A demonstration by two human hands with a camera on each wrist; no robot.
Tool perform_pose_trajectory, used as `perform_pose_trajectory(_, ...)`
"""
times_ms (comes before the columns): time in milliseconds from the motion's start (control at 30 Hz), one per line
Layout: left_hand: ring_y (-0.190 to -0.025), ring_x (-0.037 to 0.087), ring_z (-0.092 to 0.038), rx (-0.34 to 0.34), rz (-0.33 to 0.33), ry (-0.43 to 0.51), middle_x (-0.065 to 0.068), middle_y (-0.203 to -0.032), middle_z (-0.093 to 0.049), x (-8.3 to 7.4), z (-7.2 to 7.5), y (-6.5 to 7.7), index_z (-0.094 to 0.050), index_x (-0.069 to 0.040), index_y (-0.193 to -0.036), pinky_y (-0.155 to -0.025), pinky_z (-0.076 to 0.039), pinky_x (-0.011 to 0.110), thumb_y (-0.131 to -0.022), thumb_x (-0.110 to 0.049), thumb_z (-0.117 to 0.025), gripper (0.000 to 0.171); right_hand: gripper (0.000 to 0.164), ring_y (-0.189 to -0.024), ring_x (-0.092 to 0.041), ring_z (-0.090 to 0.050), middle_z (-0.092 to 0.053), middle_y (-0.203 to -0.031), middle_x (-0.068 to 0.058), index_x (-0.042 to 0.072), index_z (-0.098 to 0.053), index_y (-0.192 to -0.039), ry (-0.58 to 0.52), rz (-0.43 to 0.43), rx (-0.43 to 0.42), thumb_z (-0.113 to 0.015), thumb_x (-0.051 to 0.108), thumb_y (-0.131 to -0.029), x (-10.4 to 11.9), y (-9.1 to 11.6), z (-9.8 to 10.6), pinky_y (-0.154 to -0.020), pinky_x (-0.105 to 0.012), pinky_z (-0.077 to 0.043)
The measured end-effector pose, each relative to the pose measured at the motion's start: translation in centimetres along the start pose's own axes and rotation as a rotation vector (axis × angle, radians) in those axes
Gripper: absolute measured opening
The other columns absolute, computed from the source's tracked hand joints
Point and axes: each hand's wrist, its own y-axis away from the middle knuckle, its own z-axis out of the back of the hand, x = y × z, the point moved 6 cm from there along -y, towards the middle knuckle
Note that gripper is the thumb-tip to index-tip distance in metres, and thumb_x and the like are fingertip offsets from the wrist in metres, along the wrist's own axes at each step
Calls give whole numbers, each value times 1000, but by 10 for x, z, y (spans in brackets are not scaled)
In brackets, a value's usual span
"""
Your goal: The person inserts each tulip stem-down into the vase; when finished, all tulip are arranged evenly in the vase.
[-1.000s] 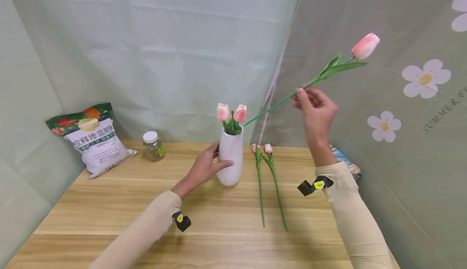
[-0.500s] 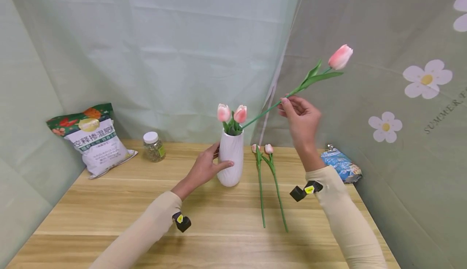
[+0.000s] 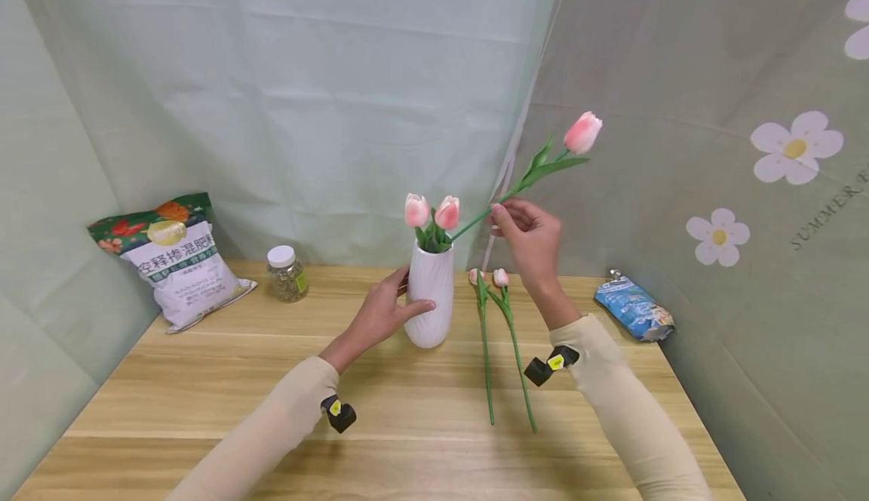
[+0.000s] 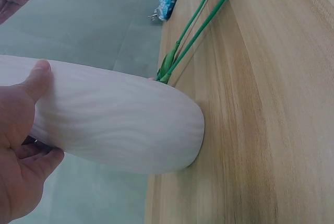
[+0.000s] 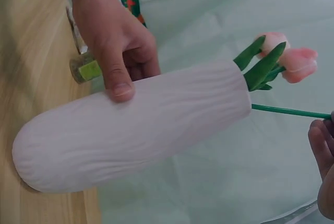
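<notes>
A white ribbed vase (image 3: 434, 282) stands upright on the table, two pink tulips (image 3: 431, 213) in its mouth. My left hand (image 3: 383, 311) grips the vase's left side, thumb across the front; the left wrist view shows thumb and fingers (image 4: 40, 78) around it. My right hand (image 3: 532, 241) pinches the green stem of another pink tulip (image 3: 543, 170), its bloom tilted up to the right. That stem's lower end goes into the vase mouth, as the right wrist view also shows with the stem (image 5: 289, 111) at the rim. Two more tulips (image 3: 498, 312) lie right of the vase.
A fertilizer bag (image 3: 179, 267) and a white-capped clear jar (image 3: 287, 275) stand at the table's back left. A blue packet (image 3: 634, 307) lies at the back right. Hanging cloth (image 3: 326, 109) encloses the wooden table (image 3: 380, 441) behind and at the sides.
My right hand has moved left and down with the tulip, its stem sliding deeper into the vase. The blue packet has come out from behind my right arm. My left hand stays on the vase.
</notes>
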Motion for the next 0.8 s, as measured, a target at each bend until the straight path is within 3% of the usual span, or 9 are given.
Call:
perform_pose_trajectory(267, -133, 33, -57, 1, 3, 2, 20, -144, -57, -1, 0, 0, -45, 1, -149, -109, -51, 44, -87, -33, -83, 80, 18, -76, -12, -75, -71, -99, -34, -16, -70, -103, 33, -74, 42, -70, 1, -95, -10, 8, -13, -65, -25, -64)
perform_pose_trajectory(500, -132, 33, -57, -5, 4, 11, 20, -142, -58, 0, 0, -1, -47, 1, -147, -109, -52, 44, -87, -31, -83, 77, 17, -79, -20, -76, -73, -94, -32, -14, -71, -103, 151, -94, 150, -70, 1, -96, 10, 18, -28, -69, -35, -66)
perform_pose_trajectory(633, -133, 34, -56, 0, 7, 13, 20, -143, -57, 0, 0, -1, -46, 1, -148, -109, -51, 45, -88, -31, -83, 77, 18, -78, -19, -75, -75, -91, -23, -8, -74, -102, 203, -96, 208, -72, 9, -96, -9, 19, -30, -65, -32, -65)
perform_pose_trajectory(700, -133, 34, -56, 4, 9, 13, 21, -144, -57, 0, 0, 0, -45, 0, -149, -110, -51, 45, -88, -30, -82, 78, 20, -80, -27, -75, -76, -91, -20, -5, -75, -103, 214, -115, 225, -73, 13, -96, -21, 19, -30, -65, -37, -65)
perform_pose_trajectory(800, -134, 34, -55, 9, 13, 16, 20, -145, -56, -1, -1, 1, -44, 0, -149, -110, -50, 45, -88, -30, -82, 78, 23, -82, -30, -75, -76, -91, -18, -4, -76, -104, 231, -144, 247, -74, 17, -96, -29, 21, -30, -67, -44, -65)
